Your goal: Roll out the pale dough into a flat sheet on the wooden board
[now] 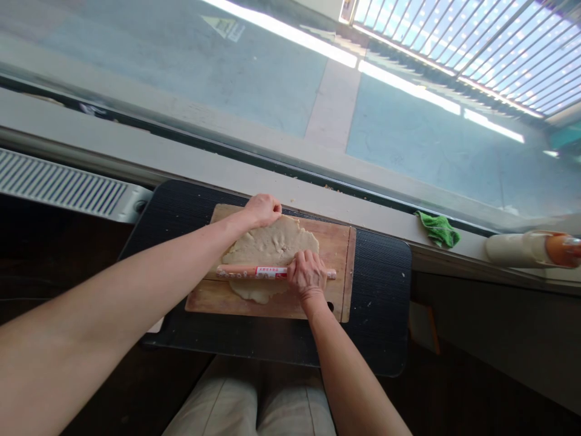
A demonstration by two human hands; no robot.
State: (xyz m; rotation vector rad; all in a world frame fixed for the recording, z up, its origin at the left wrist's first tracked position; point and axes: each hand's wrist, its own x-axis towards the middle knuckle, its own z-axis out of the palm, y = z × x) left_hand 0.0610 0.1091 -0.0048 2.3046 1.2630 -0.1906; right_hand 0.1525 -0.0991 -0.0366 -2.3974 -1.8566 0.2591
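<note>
A flattened sheet of dough [272, 240] with ragged edges and a dimpled surface lies on a wooden cutting board [334, 242]. Across its near part rests a rolling pin [242, 272] in printed wrapping with a red and white label. My right hand [307, 272] is closed around the pin towards its right end. At the far edge of the dough my left hand [264, 210] is closed, its fingertips pinching the rim; the fingertips themselves are partly hidden. My left forearm passes over the board's left side and covers part of it.
The board stands on a small black table [381, 290] against a window sill [254, 172]. On the sill are crumbs, a green cloth [438, 229] and a pale bottle [517, 249] lying on its side. A white radiator [68, 184] is at the left.
</note>
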